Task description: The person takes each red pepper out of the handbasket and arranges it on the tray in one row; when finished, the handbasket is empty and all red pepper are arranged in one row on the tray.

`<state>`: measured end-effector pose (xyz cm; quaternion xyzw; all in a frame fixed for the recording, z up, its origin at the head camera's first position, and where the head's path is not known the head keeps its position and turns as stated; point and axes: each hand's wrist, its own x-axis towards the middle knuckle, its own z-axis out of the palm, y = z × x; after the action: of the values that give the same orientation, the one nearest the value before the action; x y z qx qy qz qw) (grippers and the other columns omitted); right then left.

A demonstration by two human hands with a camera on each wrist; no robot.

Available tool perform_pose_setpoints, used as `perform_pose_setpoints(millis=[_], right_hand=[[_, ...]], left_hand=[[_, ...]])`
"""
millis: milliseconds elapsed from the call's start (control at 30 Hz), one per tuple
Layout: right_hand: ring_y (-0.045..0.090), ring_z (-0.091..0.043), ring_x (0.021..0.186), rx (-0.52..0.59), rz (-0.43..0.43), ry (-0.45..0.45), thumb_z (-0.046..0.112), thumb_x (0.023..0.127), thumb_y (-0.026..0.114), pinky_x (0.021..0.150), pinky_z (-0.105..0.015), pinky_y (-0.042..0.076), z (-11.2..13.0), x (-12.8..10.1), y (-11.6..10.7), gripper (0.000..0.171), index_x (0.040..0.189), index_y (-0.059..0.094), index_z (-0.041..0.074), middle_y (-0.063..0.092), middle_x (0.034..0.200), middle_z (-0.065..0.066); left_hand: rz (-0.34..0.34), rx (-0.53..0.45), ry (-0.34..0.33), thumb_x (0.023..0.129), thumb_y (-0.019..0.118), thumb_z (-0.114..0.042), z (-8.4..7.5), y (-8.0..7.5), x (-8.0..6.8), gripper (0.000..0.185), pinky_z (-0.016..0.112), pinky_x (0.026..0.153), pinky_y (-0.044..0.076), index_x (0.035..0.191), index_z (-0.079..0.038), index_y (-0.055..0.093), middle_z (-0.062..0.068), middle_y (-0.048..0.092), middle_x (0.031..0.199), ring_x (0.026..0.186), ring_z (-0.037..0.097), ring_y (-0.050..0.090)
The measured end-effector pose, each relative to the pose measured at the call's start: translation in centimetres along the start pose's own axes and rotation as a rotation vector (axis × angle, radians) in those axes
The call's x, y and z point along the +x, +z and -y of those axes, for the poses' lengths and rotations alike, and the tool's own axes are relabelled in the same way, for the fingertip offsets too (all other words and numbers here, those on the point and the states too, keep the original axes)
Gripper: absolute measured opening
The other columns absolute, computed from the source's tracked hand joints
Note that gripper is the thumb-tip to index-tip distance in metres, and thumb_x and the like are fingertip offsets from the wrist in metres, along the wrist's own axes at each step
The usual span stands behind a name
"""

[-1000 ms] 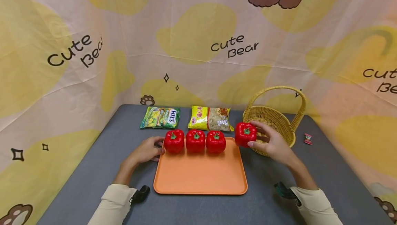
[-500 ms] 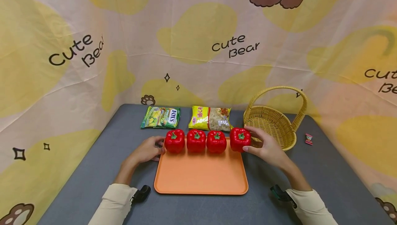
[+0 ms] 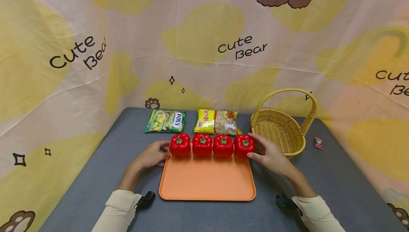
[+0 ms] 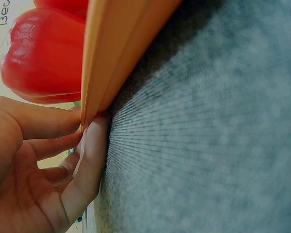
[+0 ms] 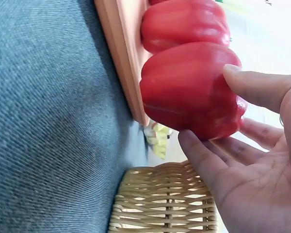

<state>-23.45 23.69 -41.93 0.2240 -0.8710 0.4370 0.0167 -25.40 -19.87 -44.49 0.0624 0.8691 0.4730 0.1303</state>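
Observation:
An orange tray [image 3: 207,180] lies on the dark grey table, with red bell peppers [image 3: 202,148] in a row along its far edge. My left hand [image 3: 154,154] pinches the tray's left rim [image 4: 99,58] near the far corner, beside the leftmost pepper [image 3: 179,148]. At the right end of the row, my right hand [image 3: 274,158] holds the rightmost red bell pepper [image 5: 189,90], thumb on one side and fingers on the other. That pepper is over the tray's far right corner, close to its neighbour [image 5: 184,24]. Its underside is hidden in the head view.
Behind the tray lie a green FOX'S packet [image 3: 166,121] and a yellow packet with a see-through part [image 3: 217,122]. A wicker basket [image 3: 278,132] with a tall handle stands at the back right. Farther right is a small red wrapped candy [image 3: 318,143].
My right hand has moved left and slightly down with the bell pepper, from near the basket to the right end of the row. The left hand stays at the tray's rim.

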Motion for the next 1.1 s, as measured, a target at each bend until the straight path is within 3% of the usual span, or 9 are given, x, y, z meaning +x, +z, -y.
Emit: perform_pose_setpoints(millis=[600,1100], right_hand=[[0.046,-0.032,0.131,-0.129,0.016,0.068,0.026,0.087,0.073,0.100,-0.053,0.045,0.18,0.07,0.72,0.072,0.149,0.038,0.017,0.042,0.148,-0.010],[0.045,-0.032,0.132,-0.143,-0.006,0.054,0.028,0.087,0.073,0.101,-0.054,0.045,0.35,0.06,0.70,0.072,0.148,0.038,0.015,0.043,0.147,-0.010]], left_hand=[[-0.005,0.013,-0.011,0.089,0.060,-0.005,0.22,0.07,0.23,0.048,0.034,0.062,0.060,0.136,0.000,0.050,0.015,0.058,0.111,0.086,0.021,0.063],[0.002,-0.006,0.002,0.089,0.059,-0.004,-0.04,-0.02,-0.07,0.048,0.036,0.063,0.060,0.136,0.002,0.049,0.016,0.058,0.112,0.087,0.021,0.063]])
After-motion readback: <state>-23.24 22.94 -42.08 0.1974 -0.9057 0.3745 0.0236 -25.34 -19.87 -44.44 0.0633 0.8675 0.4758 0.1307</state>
